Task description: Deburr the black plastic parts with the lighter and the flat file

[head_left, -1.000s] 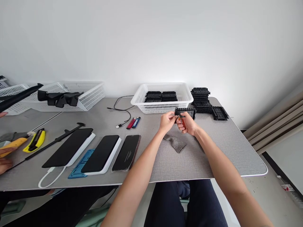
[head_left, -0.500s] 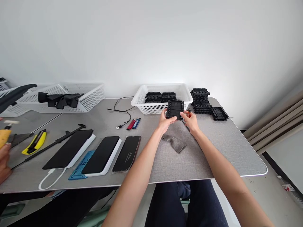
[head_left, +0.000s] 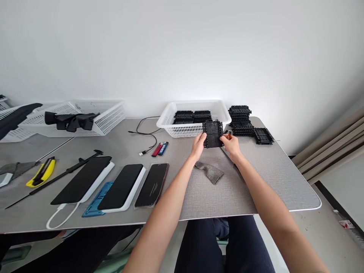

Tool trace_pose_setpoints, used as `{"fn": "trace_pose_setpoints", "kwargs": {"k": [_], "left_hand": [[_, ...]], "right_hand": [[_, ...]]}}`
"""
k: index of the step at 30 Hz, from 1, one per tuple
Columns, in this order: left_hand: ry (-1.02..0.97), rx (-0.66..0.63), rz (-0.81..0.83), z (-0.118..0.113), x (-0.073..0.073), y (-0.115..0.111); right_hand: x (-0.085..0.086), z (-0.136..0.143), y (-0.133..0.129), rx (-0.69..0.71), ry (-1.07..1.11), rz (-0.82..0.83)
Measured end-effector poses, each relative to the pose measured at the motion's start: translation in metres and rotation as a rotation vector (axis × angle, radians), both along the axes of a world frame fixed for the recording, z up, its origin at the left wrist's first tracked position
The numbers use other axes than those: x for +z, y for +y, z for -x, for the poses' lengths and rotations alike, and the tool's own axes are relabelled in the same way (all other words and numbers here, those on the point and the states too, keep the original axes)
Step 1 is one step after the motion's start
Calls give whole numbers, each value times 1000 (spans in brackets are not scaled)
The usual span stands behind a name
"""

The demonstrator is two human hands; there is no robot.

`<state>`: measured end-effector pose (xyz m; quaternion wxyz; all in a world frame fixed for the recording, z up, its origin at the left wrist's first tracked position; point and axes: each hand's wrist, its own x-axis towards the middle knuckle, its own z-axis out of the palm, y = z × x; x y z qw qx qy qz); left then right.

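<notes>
Above the table, in front of the white basket, I hold up a black plastic panel (head_left: 213,133) with toothed side edges. My left hand (head_left: 198,146) grips its left edge, thumb on the near face. At the lower right corner, my right hand (head_left: 231,146) pinches the panel. A small orange-red object (head_left: 229,134), which looks like a lighter, is also in the right hand, partly hidden by the fingers. Below the hands lies a crumpled grey cloth (head_left: 212,173). A thin dark tool (head_left: 225,152) lies partly under my right forearm.
Similar panels lie in the white basket (head_left: 182,131) and in stacks (head_left: 240,123) right of it; one panel (head_left: 263,136) lies apart. Leftward are a red lighter (head_left: 157,149), a blue lighter (head_left: 163,148), a cable (head_left: 155,142), phones (head_left: 152,185), and a yellow cutter (head_left: 41,171).
The panel has turned in my hands to show a different face and shifted slightly right. My left thumb has moved to its left edge. Another person's hand with a yellow tool has left view at left.
</notes>
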<state>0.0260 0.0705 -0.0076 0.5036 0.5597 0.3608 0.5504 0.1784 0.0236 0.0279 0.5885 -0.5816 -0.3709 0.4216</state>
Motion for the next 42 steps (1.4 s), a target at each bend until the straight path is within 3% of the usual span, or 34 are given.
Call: {"fn": "trace_pose_setpoints", "kwargs": {"k": [9, 17, 20, 34, 42], "left_hand": [[83, 55, -71, 5, -9, 9], [137, 37, -150, -1, -9, 7], [165, 10, -201, -2, -6, 3], [255, -70, -326, -11, 4, -14], [252, -20, -304, -9, 3, -12]], "right_hand": [[1, -1, 0, -43, -5, -96], [10, 15, -7, 449, 232, -43], [9, 12, -6, 540, 338, 23], [11, 2, -5, 526, 406, 130], [15, 1, -6, 480, 473, 150]]}}
